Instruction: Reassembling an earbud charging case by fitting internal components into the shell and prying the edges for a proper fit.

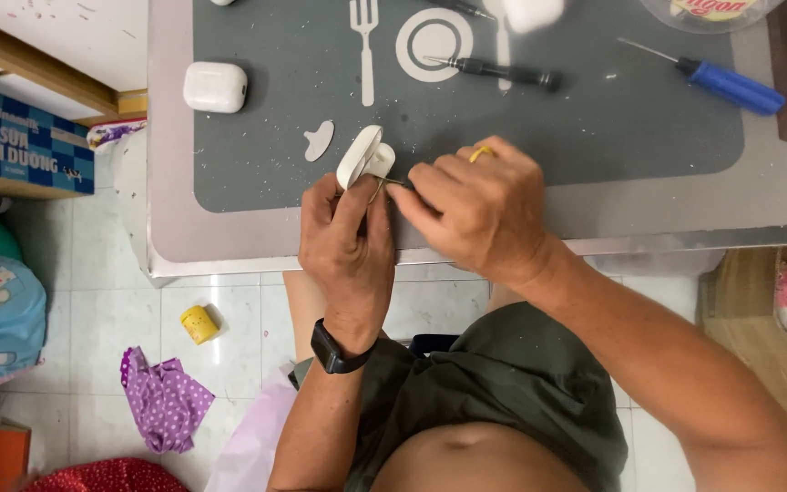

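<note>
White glossy earbud case (362, 157) pinched by left hand (346, 244) | right hand (477, 211) pinches thin metal pin (390, 181)

Both forearms reach forward to the counter's near edge. The left hand (350, 239), wrist banded in black, has its grip pinched closed, fingers upward. The right hand (477, 208) curls knuckles-up beside it, fingertips pinched leftward, touching the left.

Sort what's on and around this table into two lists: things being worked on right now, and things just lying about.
In hand:
- left hand holding the small white earbud case
- right hand pressing a thin metal tool to it

Lying about:
- closed white case
- small white loose piece
- black screwdriver
- blue-handled screwdriver
- yellow container and purple wrapping on the floor
</note>
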